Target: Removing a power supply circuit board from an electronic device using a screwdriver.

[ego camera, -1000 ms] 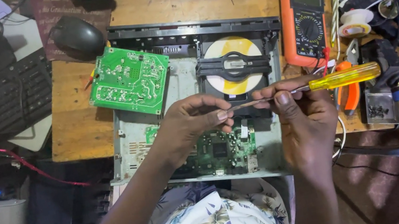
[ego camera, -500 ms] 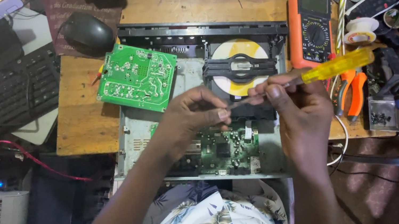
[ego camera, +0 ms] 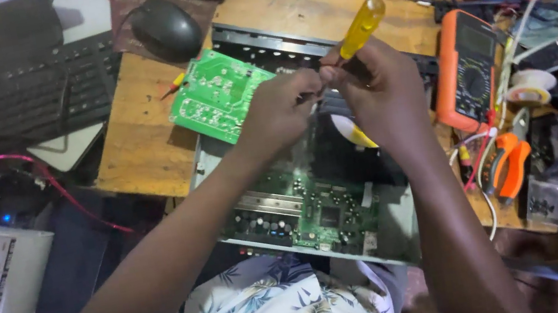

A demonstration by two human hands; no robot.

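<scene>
The right hand (ego camera: 385, 90) closes around a yellow-handled screwdriver (ego camera: 362, 27), handle tilted up and away, shaft hidden below. The left hand (ego camera: 280, 107) pinches near its tip. Both hover over the opened player chassis (ego camera: 318, 210), crowded by a loose green board (ego camera: 217, 95) and an orange multimeter (ego camera: 464, 69) on the worktop (ego camera: 142, 149).

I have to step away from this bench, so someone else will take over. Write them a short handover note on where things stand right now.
Right hand: gripping the yellow-handled screwdriver, held upright, tip hidden behind the hands.
Left hand: fingers pinched by the shaft, steadying it; what they hold is hidden.
Things: the opened disc player chassis lies on the wooden bench, its main circuit board exposed.
Done: cover off; a loose green circuit board lies tilted over the chassis's left corner.
Left: the screwdriver work over the disc tray; the orange multimeter lies to the right.
</scene>
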